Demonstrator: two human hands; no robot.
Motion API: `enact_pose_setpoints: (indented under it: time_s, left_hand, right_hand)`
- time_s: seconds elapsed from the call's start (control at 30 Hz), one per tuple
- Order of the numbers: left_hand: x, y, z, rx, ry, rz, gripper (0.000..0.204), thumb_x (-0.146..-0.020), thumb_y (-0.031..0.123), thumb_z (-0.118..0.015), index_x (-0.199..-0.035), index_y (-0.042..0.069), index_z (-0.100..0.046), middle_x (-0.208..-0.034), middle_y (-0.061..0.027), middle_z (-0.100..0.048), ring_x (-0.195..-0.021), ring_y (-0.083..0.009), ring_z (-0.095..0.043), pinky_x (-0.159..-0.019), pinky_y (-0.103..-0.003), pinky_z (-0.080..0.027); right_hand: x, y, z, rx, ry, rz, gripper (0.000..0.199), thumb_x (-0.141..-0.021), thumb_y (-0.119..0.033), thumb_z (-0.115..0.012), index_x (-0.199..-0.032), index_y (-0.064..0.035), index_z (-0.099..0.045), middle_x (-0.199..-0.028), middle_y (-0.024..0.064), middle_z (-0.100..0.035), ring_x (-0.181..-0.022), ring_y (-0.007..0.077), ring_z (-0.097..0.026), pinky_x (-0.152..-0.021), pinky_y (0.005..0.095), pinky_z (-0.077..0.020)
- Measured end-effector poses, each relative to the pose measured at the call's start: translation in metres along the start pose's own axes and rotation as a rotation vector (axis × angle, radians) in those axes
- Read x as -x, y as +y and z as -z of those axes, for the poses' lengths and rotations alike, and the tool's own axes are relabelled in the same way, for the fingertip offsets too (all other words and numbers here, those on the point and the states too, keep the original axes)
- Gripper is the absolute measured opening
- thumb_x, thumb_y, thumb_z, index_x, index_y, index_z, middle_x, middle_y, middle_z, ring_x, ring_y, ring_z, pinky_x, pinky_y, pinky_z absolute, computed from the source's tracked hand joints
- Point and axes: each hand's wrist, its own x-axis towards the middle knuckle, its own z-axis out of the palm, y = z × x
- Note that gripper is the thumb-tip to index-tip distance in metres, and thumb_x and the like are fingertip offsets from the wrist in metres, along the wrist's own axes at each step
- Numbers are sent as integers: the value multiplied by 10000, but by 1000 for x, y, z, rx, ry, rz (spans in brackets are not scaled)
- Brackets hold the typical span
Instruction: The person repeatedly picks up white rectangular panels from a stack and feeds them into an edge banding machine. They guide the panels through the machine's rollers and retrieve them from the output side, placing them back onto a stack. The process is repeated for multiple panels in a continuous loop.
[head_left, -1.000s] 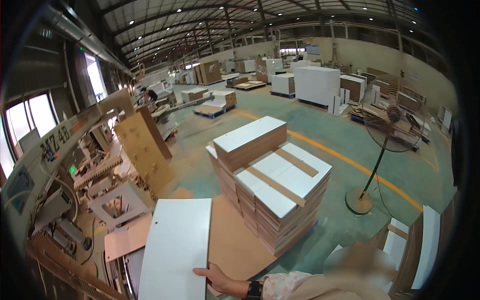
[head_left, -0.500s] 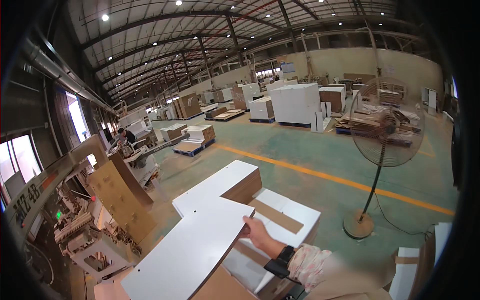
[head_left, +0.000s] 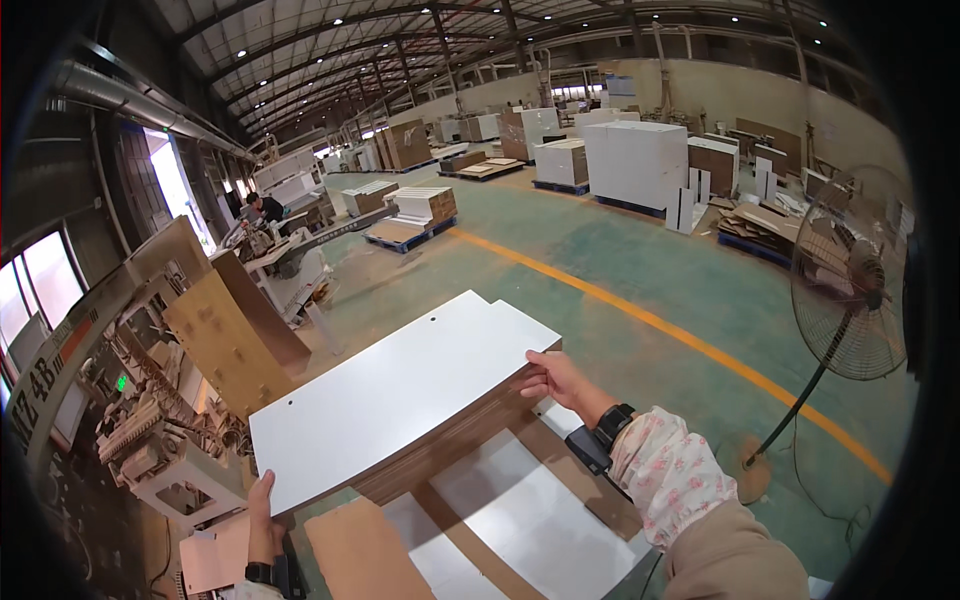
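A fan [head_left: 866,278] stands right — windows [head_left: 54,276], left.

Through my feed, I am seeing a panel [head_left: 400,390] lying over the raised stack [head_left: 450,441]; before that stack, strips [head_left: 570,469] are crossing lower panels [head_left: 540,500]. Left of it, a machine [head_left: 75,345] is standing; right of it, a fan [head_left: 862,272]; behind it, a loaded pallet [head_left: 405,244] is resting.

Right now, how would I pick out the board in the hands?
Start at the yellow-orange floor line, then look left of its near end to the stack of boards. Over that stack, the left hand and right hand grip a white board. Unlike the white boards below, it shows two dark holes near its far edge.
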Motion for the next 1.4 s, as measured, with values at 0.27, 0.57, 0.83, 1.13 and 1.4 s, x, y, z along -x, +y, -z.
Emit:
enact_pose_setpoints:
  time_s: [0.27,0.57,0.83,1.13,1.4]
  left_hand:
    - [-76,-62,-17,-6,-11,153,431,-845,326,-556,-1113,-7,-506,-1017,-105,-594,-904,-197,-581,-794,-311,-465]
    - [-5,-37,-49,-665,-40,-185,568,-726,122,-649,-1211,-71,-425,-1091,-104,-540,-981,-185,-528,-852,-278,-409]
    - [2,-48,-90,-951,158,-326,646,-588,21,-666,-1193,-57,-456,-1007,-105,-571,-914,-180,-525,-833,-284,-413]
    - [-2,-55,-132,-732,71,-240,749,-644,-5,-693,-1281,-107,-313,-1176,-168,-492,-1032,-209,-501,-889,-295,-402]
    - [2,-65,-134,-938,176,-343,773,-594,33,-753,-1257,-94,-377,-1024,-172,-578,-906,-207,-540,-826,-287,-427]
  right_hand:
    - [-44,13,37,315,103,-111,475,-901,-342,-476,-1051,108,-476,-933,226,-597,-743,283,-643,-557,333,-553]
    - [-75,6,115,823,431,412,547,-896,-443,-450,-1212,3,-461,-1238,140,-486,-1146,225,-449,-955,314,-341]
    - [-84,23,111,576,187,345,547,-902,-418,-449,-1295,-40,-404,-1300,108,-434,-1211,189,-379,-1009,287,-275]
    - [-88,28,130,421,-29,396,629,-817,-127,-604,-1349,-42,-280,-1311,65,-393,-1215,173,-364,-1020,301,-274]
    - [-95,47,133,530,128,519,691,-705,-39,-684,-1305,-34,-340,-1160,82,-506,-1058,167,-496,-920,292,-392]
